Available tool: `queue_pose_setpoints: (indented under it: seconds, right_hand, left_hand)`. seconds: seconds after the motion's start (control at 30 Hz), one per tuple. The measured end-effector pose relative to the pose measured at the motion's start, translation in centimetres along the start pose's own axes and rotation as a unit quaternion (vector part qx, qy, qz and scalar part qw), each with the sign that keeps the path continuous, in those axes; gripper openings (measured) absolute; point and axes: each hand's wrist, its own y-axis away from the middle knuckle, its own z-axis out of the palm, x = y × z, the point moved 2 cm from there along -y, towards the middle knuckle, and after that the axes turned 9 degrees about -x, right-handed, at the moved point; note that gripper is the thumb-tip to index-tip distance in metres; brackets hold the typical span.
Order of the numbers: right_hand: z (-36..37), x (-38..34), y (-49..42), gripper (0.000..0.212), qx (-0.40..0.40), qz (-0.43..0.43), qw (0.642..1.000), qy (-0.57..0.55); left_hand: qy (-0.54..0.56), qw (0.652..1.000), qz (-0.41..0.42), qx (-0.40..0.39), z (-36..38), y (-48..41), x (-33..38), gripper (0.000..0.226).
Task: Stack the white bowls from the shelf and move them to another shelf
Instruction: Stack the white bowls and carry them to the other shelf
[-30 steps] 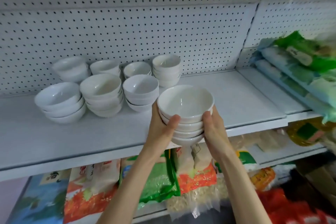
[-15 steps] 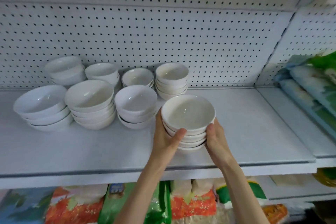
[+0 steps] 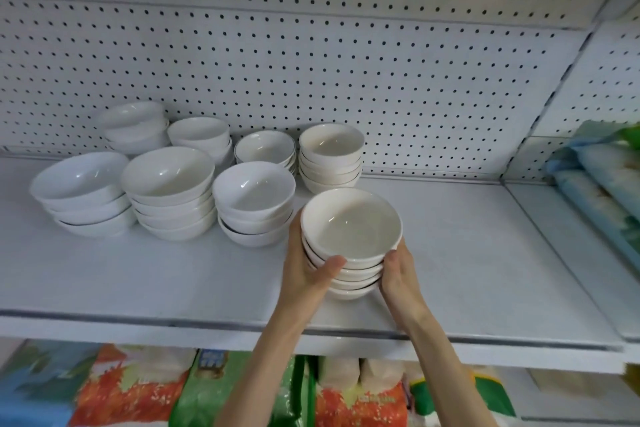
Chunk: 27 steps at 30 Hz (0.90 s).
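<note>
A stack of several white bowls (image 3: 350, 229) is on or just above the white shelf (image 3: 467, 253), right of the other bowls. My left hand (image 3: 304, 270) grips its left side, thumb across the front. My right hand (image 3: 398, 274) holds its right side. Several more stacks of white bowls stand to the left: a front row (image 3: 254, 198), (image 3: 169, 184), (image 3: 81, 187) and a back row (image 3: 330, 152), (image 3: 265, 147), (image 3: 201, 133), (image 3: 133, 125).
A white pegboard wall (image 3: 346, 80) backs the shelf. Packaged goods in blue and green bags (image 3: 602, 177) lie on the neighbouring shelf at right. Red, green and white food bags (image 3: 242, 392) fill the shelf below. The shelf's right half is bare.
Both hands have carried the bowl stack from in front of the shelf edge up and onto the shelf, beside the other stacks. The view has tilted up.
</note>
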Motion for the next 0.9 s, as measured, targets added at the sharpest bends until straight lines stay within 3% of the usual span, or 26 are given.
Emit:
queue_pose_setpoints:
  seconds: [0.17, 0.37, 0.47, 0.6, 0.67, 0.73, 0.9]
  right_hand:
    - [-0.7, 0.2, 0.1, 0.098, -0.035, 0.015, 0.999, 0.022]
    - [-1.4, 0.6, 0.5, 0.084, -0.082, 0.034, 0.996, 0.018]
    - [-1.4, 1.2, 1.4, 0.098, -0.087, 0.031, 0.995, 0.025]
    - [-1.3, 2.0, 2.0, 0.107, -0.064, 0.029, 0.997, 0.014]
    - [-1.2, 2.2, 1.9, 0.111, -0.047, 0.035, 0.998, 0.001]
    - [-1.1, 2.3, 1.6, 0.112, -0.038, 0.039, 0.998, -0.01]
    - [-0.7, 2.6, 0.1, 0.105, -0.032, 0.042, 0.998, -0.025]
  left_hand:
    - [-0.017, 1.0, 0.005, -0.002, 0.0, 0.0, -0.5, 0.101]
    - [-0.05, 0.998, -0.007, -0.031, -0.3, 0.2, -0.1, 0.101]
    - [-0.098, 0.995, 0.003, -0.019, -1.7, 1.0, 0.7, 0.11]
    - [-0.14, 0.98, 0.085, 0.109, -4.8, 2.6, 4.4, 0.057]
    - [-0.229, 0.96, 0.089, 0.137, -6.5, 2.6, 5.7, 0.041]
    - [-0.371, 0.919, 0.076, 0.11, -8.2, 1.8, 6.0, 0.04]
    - [-0.588, 0.808, 0.023, -0.007, -10.5, 0.9, 4.4, 0.066]
